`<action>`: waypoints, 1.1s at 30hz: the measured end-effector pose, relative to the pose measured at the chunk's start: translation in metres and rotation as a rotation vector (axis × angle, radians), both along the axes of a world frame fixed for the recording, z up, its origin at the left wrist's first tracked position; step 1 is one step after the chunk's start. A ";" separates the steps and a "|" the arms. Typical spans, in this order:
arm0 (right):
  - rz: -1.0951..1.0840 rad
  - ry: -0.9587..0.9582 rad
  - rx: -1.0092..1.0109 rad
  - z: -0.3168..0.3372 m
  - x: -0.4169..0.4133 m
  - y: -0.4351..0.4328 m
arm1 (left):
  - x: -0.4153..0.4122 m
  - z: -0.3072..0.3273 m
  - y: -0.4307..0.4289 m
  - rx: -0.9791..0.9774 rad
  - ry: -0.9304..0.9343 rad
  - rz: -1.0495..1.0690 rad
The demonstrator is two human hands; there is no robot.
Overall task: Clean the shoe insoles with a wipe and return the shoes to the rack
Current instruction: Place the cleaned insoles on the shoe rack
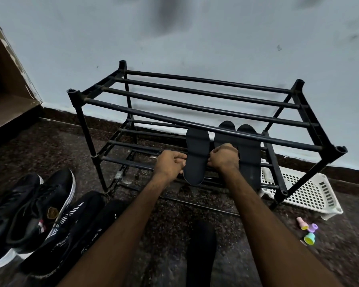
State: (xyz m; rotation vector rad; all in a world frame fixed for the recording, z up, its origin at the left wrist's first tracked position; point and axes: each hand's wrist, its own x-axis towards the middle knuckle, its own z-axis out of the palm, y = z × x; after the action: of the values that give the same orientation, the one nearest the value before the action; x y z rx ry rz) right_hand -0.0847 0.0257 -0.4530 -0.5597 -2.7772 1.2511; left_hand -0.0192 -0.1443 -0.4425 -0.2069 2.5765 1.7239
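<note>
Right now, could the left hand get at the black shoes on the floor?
Probably yes: the left hand pinches an insole, but the shoes lie beside that arm on open floor.

Shoe rack: black metal tubes, semi-gloss, scuffed; the corner joints look like moulded plastic.
Insoles: matt black, smooth-faced.
Shoes: black cloth and matt synthetic uppers, white rubber-like sole edges.
Basket: white perforated plastic.
Floor: dark speckled stone, low sheen.
Wall: pale matt paint, smudged.
</note>
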 end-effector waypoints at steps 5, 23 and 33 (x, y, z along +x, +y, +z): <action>-0.006 0.020 0.060 0.012 0.012 -0.005 | -0.006 -0.004 0.002 -0.023 -0.006 0.008; -0.267 -0.251 -0.706 -0.064 0.232 0.034 | 0.182 -0.174 0.019 -0.017 -0.381 0.232; -0.137 -0.557 -0.264 -0.190 0.267 0.034 | 0.199 -0.194 0.035 -0.093 -0.516 0.061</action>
State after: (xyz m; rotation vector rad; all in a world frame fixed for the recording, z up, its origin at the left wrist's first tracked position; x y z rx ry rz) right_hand 0.1823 0.0597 -0.6433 -1.2712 -2.9189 1.6524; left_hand 0.1803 -0.1089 -0.6363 -0.6445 2.2810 1.3388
